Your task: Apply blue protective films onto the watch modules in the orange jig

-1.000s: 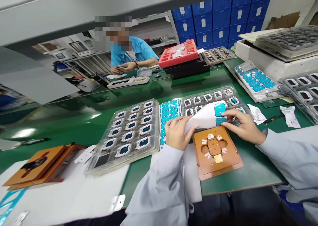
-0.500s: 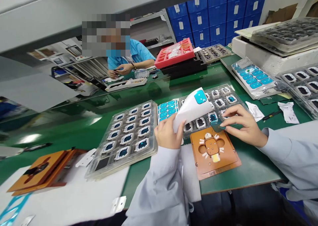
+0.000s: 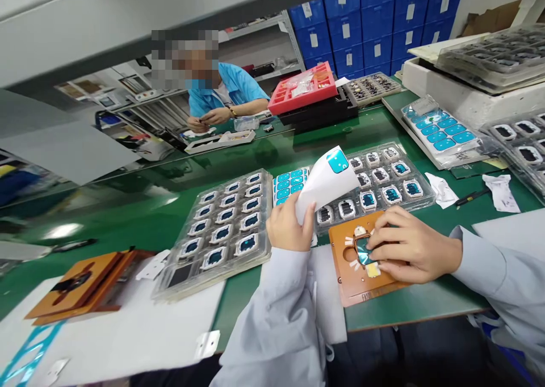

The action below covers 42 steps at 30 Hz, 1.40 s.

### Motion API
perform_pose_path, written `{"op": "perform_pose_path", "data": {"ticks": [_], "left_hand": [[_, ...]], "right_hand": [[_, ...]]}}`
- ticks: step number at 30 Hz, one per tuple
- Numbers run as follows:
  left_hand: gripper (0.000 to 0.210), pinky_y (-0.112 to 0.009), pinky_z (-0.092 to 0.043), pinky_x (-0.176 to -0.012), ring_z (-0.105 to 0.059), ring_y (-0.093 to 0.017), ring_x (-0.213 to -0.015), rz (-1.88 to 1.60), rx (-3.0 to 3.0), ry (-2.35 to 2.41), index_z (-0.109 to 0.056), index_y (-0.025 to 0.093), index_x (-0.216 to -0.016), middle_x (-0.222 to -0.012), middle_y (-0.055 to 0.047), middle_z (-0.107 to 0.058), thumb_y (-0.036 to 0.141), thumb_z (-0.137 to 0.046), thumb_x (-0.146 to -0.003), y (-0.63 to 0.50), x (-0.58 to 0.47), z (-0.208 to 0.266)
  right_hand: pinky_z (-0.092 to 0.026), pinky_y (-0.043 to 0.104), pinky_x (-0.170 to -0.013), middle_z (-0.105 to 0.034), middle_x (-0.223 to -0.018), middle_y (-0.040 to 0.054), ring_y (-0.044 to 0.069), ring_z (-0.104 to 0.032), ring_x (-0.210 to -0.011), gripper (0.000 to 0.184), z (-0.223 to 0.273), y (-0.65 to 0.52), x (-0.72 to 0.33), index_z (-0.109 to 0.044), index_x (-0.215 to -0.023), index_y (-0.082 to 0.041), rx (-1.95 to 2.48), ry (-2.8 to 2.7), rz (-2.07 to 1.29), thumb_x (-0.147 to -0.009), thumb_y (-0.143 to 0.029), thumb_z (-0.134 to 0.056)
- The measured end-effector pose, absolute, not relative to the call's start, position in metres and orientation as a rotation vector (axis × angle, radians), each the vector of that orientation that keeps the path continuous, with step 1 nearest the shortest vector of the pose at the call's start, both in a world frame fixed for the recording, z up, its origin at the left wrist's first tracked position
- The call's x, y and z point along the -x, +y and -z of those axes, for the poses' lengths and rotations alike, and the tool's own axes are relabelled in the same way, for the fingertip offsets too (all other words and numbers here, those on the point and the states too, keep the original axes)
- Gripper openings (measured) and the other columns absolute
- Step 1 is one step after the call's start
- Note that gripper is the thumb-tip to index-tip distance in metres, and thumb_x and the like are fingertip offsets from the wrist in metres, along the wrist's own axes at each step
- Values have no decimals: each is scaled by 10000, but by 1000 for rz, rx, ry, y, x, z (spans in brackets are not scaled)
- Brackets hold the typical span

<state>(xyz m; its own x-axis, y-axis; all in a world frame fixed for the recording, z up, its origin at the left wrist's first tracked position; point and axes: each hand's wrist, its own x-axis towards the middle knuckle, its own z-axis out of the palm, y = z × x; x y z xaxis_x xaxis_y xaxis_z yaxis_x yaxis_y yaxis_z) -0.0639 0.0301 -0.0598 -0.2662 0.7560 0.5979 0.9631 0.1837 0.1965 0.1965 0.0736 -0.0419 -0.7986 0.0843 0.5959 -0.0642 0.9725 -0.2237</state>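
Orange jig (image 3: 361,273) near the counter (image 3: 140,217) edge: the right hand (image 3: 409,248) presses a blue film (image 3: 363,251) onto its centre, best squared before rubbing down; just behind, the left hand (image 3: 289,228) pinches the backing sheet (image 3: 326,180).

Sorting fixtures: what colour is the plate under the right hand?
Orange-brown, per the head view: fixture plate beneath the right hand.

Right hand (image 3: 409,248) covers much of the orange jig (image 3: 361,276); co-worker's face blurred.
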Motion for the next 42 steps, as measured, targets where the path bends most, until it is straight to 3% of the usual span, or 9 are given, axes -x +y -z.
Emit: {"op": "perform_pose_path", "data": {"ticks": [14, 18, 21, 24, 30, 36, 39, 42], "left_hand": [[469, -402, -465, -912, -608, -304, -1059, 792, 1661, -2136, -574, 149, -1261, -1166, -138, -675, 474, -428, -957, 29, 64, 59], [486, -409, -461, -938, -597, -301, -1086, 820, 1629, -2128, -561, 134, -1284, -1181, -152, -666, 470, -428, -958, 29, 64, 58], [485, -421, -465, -945, -603, -301, -1081, 840, 1612, -2129, -568, 139, -1277, -1177, -149, -671, 478, -438, -955, 29, 64, 58], [516, -448, -471, -958, -601, -310, -1115, 855, 1658, -2115, -545, 151, -1315, -1212, -152, -661, 505, -424, -960, 32, 69, 64], [680, -472, -427, -1084, -449, -312, -1368, 782, 2192, -1927, -362, 108, -1477, -1505, -190, -419, 563, -334, -973, 42, 74, 81], [550, -453, -408, -1109, -506, -256, -1313, 821, 2453, -1785, -609, 178, -1273, -1391, -115, -565, 483, -232, -1013, 40, 67, 75], [528, -469, -406, -1100, -523, -240, -1294, 760, 2575, -1794, -642, 210, -1224, -1311, -75, -634, 448, -217, -1019, 38, 67, 71], [499, -528, -369, -1110, -475, -249, -1347, 621, 2566, -1940, -604, 240, -1286, -1383, -65, -586, 416, -220, -1019, 36, 66, 69]], "right_hand": [[-372, 426, -873, -679, -1085, 59, 232, -512, -1004, 179, 44, 80, -199, -632, -1010, -192, 46, -2472, -422, -975, -217, -457], [-390, 419, -880, -664, -1108, 78, 237, -536, -1017, 246, 55, 117, -205, -632, -1043, -210, 418, -2391, -300, -1001, -236, -391], [-380, 452, -854, -637, -1206, 132, 303, -516, -1080, 290, 66, 149, -208, -614, -1125, -182, 898, -2448, -123, -977, -296, -392], [-342, 480, -850, -668, -1165, 141, 349, -477, -1120, 331, 72, 166, -208, -593, -1188, -192, 1088, -2540, -80, -957, -321, -395], [-308, 465, -835, -688, -1152, 88, 329, -489, -1069, 294, 74, 175, -202, -632, -1145, -250, 1010, -2545, -122, -900, -250, -468], [-392, 413, -820, -708, -1061, 88, 277, -577, -980, 240, 66, 184, -206, -658, -1078, -207, 934, -2436, -174, -928, -221, -472], [-447, 363, -784, -715, -985, 70, 229, -614, -879, 209, 55, 171, -210, -671, -1042, -204, 789, -2347, -240, -956, -249, -487], [-469, 302, -670, -700, -920, 52, 185, -619, -776, 173, 42, 145, -210, -687, -1034, -208, 674, -2206, -397, -957, -251, -538]]}}
